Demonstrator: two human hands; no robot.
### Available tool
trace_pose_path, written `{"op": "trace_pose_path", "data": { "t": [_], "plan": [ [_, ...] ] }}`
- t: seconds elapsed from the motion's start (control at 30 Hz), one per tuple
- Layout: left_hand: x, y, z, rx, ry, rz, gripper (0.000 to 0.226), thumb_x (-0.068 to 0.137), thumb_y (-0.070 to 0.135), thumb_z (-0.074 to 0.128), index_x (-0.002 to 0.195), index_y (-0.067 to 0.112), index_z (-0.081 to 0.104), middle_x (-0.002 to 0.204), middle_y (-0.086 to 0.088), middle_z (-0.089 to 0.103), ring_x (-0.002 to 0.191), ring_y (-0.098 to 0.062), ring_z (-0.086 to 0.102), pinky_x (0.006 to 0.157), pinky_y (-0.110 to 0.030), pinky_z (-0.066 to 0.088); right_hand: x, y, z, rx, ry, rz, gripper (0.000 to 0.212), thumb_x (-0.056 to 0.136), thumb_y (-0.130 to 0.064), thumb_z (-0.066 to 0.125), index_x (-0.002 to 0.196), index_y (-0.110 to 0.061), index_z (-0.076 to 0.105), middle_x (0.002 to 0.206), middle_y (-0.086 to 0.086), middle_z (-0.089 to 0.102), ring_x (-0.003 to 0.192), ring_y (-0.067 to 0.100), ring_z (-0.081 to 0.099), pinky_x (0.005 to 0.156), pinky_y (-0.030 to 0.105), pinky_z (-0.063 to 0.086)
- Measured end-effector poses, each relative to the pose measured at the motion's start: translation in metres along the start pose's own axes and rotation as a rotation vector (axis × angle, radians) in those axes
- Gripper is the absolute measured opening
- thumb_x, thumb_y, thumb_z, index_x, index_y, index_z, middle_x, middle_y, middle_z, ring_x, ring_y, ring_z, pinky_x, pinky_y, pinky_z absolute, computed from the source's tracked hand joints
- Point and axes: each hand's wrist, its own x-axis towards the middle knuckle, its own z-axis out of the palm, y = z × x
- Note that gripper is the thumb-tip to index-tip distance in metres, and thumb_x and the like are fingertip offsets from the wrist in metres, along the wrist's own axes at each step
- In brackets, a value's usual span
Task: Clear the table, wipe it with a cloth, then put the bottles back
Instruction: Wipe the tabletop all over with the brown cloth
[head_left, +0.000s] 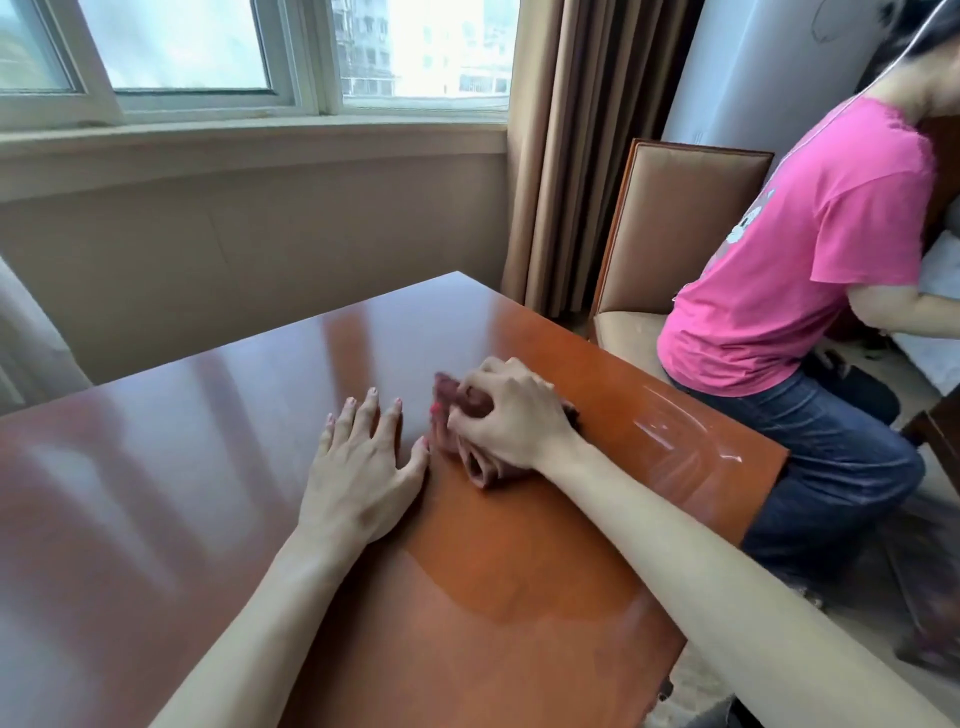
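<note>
We see a glossy reddish-brown table (208, 467), brighter orange toward its right side. The cloth (480, 467) looks brownish, though it is mostly covered. A seated person (789, 270) wears a pink shirt with a pale print and blue jeans.

- A window (249, 52) runs across the far wall, with buildings showing pale beyond the glass.
- Brown curtains (582, 156) hang at the window's right end.
- A padded chair (680, 218) with a wooden frame stands at far right, just beside the curtains.
- A person in a pink shirt (810, 260) and blue jeans (831, 467) sits on the right, turned away.
</note>
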Motion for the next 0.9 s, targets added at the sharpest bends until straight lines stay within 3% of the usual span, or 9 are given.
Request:
{"op": "trace_pose_path", "data": {
  "t": [0.1, 0.13, 0.23, 0.33, 0.43, 0.5, 0.6, 0.73, 0.9],
  "plan": [
    [-0.001, 0.002, 0.001, 0.006, 0.011, -0.005, 0.069, 0.100, 0.063, 0.023, 0.160, 0.030, 0.021, 0.169, 0.001, 0.012, 0.156, -0.019, 0.003, 0.127, -0.039, 0.000, 0.058, 0.006, 0.027, -0.081, 0.135, 0.336, 0.040, 0.086, -0.059, 0.059, 0.104, -0.026, 0.071, 0.112, 0.002, 0.066, 0.111, 0.032, 0.056, 0.092, 0.044, 0.044],
    [-0.002, 0.004, 0.001, -0.001, 0.019, -0.008, 0.070, 0.098, 0.064, 0.020, 0.160, 0.031, 0.021, 0.169, 0.002, 0.013, 0.156, -0.018, 0.003, 0.127, -0.039, 0.000, 0.074, -0.001, 0.039, -0.098, 0.139, 0.366, 0.043, 0.086, -0.059, 0.058, 0.108, -0.025, 0.072, 0.116, 0.004, 0.066, 0.114, 0.034, 0.055, 0.094, 0.045, 0.042],
    [-0.001, 0.003, 0.003, -0.010, 0.036, -0.005, 0.075, 0.092, 0.066, 0.012, 0.160, 0.033, 0.022, 0.169, 0.006, 0.012, 0.156, -0.015, 0.002, 0.127, -0.036, -0.002, 0.114, -0.041, 0.070, -0.039, 0.047, 0.165, 0.038, 0.083, -0.058, 0.061, 0.100, -0.026, 0.071, 0.107, 0.001, 0.064, 0.108, 0.033, 0.056, 0.089, 0.043, 0.043],
    [0.005, 0.000, 0.005, 0.005, 0.046, -0.019, 0.075, 0.092, 0.067, 0.011, 0.160, 0.037, 0.017, 0.169, 0.009, 0.006, 0.156, -0.012, -0.004, 0.127, -0.035, -0.003, 0.147, -0.047, 0.079, 0.069, -0.108, -0.056, 0.033, 0.085, -0.059, 0.065, 0.083, -0.026, 0.058, 0.093, -0.006, 0.054, 0.099, 0.027, 0.058, 0.078, 0.037, 0.041],
    [0.007, -0.003, 0.007, 0.024, 0.038, -0.026, 0.073, 0.093, 0.067, 0.012, 0.160, 0.038, 0.015, 0.170, 0.009, 0.004, 0.156, -0.011, -0.006, 0.127, -0.035, -0.004, 0.180, -0.003, 0.078, 0.040, -0.057, 0.038, 0.032, 0.085, -0.059, 0.062, 0.082, -0.028, 0.054, 0.094, -0.003, 0.055, 0.103, 0.031, 0.058, 0.079, 0.038, 0.041],
    [0.007, -0.002, 0.006, 0.024, 0.036, -0.035, 0.073, 0.093, 0.067, 0.013, 0.160, 0.038, 0.016, 0.169, 0.009, 0.006, 0.156, -0.011, -0.005, 0.127, -0.035, -0.003, 0.186, 0.036, 0.073, -0.011, 0.029, 0.163, 0.035, 0.085, -0.061, 0.061, 0.097, -0.028, 0.067, 0.106, 0.002, 0.062, 0.111, 0.034, 0.057, 0.087, 0.041, 0.044],
    [0.009, -0.002, 0.005, 0.010, 0.016, -0.040, 0.075, 0.092, 0.066, 0.014, 0.160, 0.035, 0.020, 0.169, 0.007, 0.010, 0.156, -0.014, 0.000, 0.127, -0.036, -0.001, 0.155, 0.076, 0.051, -0.084, 0.100, 0.264, 0.047, 0.087, -0.062, 0.060, 0.117, -0.028, 0.072, 0.112, 0.004, 0.063, 0.114, 0.035, 0.056, 0.092, 0.044, 0.045],
    [0.009, -0.001, 0.004, 0.013, -0.015, -0.032, 0.069, 0.098, 0.063, 0.022, 0.160, 0.031, 0.022, 0.169, 0.002, 0.013, 0.156, -0.018, 0.004, 0.127, -0.039, 0.002, 0.067, 0.064, 0.014, -0.092, 0.069, 0.290, 0.043, 0.086, -0.061, 0.056, 0.104, -0.025, 0.071, 0.106, 0.002, 0.063, 0.107, 0.033, 0.057, 0.088, 0.043, 0.049],
    [0.006, -0.002, 0.001, -0.003, -0.051, -0.015, 0.067, 0.101, 0.058, 0.027, 0.161, 0.028, 0.023, 0.170, -0.002, 0.012, 0.156, -0.022, 0.004, 0.127, -0.042, 0.002, -0.080, -0.008, -0.028, -0.028, 0.032, 0.097, 0.032, 0.080, -0.060, 0.053, 0.088, -0.032, 0.065, 0.098, -0.014, 0.060, 0.096, 0.018, 0.054, 0.082, 0.034, 0.044]
  ]
}}
